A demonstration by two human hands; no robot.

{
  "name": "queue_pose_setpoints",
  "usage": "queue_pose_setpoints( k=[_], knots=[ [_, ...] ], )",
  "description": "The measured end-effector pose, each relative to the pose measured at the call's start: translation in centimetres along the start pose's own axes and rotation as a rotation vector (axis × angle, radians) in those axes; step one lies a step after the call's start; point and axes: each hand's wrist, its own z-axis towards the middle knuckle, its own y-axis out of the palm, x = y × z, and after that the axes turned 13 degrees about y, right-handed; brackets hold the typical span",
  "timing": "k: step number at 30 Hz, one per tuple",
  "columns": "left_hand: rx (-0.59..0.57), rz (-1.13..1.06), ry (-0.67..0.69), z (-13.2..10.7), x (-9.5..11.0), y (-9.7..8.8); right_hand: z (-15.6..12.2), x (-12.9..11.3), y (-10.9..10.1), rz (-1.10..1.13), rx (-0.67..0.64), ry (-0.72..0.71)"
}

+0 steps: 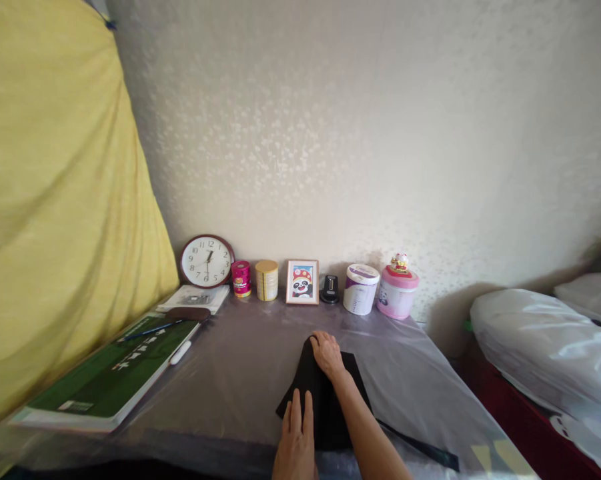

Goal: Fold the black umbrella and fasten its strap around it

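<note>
A piece of black cloth (310,380), folded and wider at its near end, lies on the table in front of me. From its right side a dark strap (420,448) trails toward the table's near right. At the cloth's far end my right hand (327,353) has its fingers bent over the top edge, closed on the fabric; the fingertips are partly hidden. My left hand (298,430) rests on the near left part of the cloth, fingers stretched out and slightly apart. The right forearm covers some of the cloth's right half.
Along the wall stand a clock (207,261), a pink tin (241,279), a yellow canister (267,281), a panda picture frame (302,283), a small black object (329,289), a white-purple tub (361,289) and a pink tub (397,293). A green book (115,373) lies left.
</note>
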Motion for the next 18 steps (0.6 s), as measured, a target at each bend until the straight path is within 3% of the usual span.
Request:
queue_pose_setpoints(
  k=[6, 11, 14, 18],
  knots=[
    [0.132, -0.01, 0.079, -0.5, -0.2, 1.1, -3.3, 5.1, -4.4, -0.055, 0.199, 0.186],
    [0.137, -0.004, 0.036, -1.0, 0.3, 0.4, -7.3, 7.5, -6.6, 0.074, -0.016, 0.318],
    [0.069, -0.002, -0.003, -1.4, 1.3, -1.4, -8.5, 6.9, -7.0, 0.167, -0.109, 0.329],
    [-0.03, 0.02, -0.058, -1.9, 2.5, -3.4, -8.8, 5.9, -6.6, 0.185, -0.139, 0.316]
  ],
)
